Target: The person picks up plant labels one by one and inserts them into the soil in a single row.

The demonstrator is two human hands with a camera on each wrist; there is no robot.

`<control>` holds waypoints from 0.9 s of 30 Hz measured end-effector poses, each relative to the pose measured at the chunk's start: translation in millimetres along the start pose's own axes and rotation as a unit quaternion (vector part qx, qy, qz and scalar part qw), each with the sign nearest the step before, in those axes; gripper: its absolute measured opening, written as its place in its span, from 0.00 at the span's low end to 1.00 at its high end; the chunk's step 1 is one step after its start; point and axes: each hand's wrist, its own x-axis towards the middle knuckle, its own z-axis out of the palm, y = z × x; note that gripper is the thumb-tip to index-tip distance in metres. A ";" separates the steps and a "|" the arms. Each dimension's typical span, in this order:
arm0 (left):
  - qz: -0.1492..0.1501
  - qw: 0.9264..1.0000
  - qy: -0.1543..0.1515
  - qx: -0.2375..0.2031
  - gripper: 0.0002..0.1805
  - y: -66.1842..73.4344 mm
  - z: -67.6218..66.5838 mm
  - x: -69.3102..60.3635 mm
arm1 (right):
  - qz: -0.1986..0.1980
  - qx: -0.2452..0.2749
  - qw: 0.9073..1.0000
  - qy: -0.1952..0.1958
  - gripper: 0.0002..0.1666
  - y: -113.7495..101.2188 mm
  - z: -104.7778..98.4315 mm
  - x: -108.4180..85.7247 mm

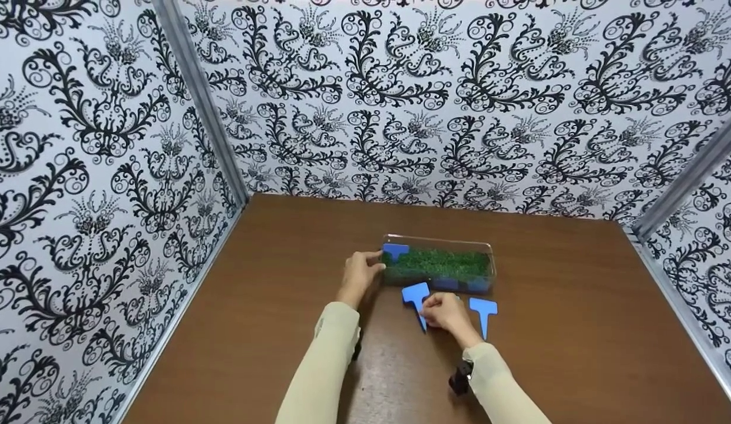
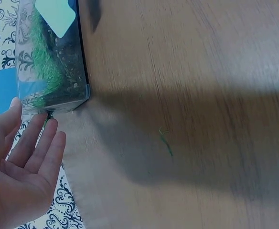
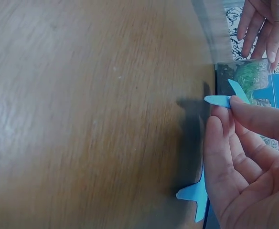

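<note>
A clear plastic box [image 1: 493, 259] holds green grass [image 1: 442, 264] over dark soil. At its left end rests my left hand [image 1: 359, 274], its fingers fairly straight and touching the end wall. My right hand [image 1: 447, 312] pinches a blue T-shaped plant label [image 1: 416, 292] by its stem between thumb and fingers, in front of the box; the pointed tip [image 3: 216, 100] sticks out past the fingertips in the right wrist view. Another blue plant label [image 1: 395, 251] stands upright at the box's back left corner. To the right of my right hand is one more plant label [image 1: 483, 309].
Blue patches [image 1: 445, 284] show low along the box's front wall; whether they are inside cannot be told. A green grass strand [image 2: 166, 141] lies on the brown table [image 1: 283, 265]. Patterned walls [image 1: 400, 147] enclose the back and sides.
</note>
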 end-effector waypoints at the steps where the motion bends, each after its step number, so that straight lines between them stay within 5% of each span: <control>1: 0.000 1.000 0.001 0.001 0.19 -0.2 0.2 -0.1 | -0.002 -0.001 1.000 -0.003 0.03 0.1 -0.2 -0.1; 27: -0.023 1.000 -0.005 0.015 0.19 3.4 0.2 -0.6 | -0.015 0.048 0.999 -0.006 0.03 -5.6 -11.1 2.5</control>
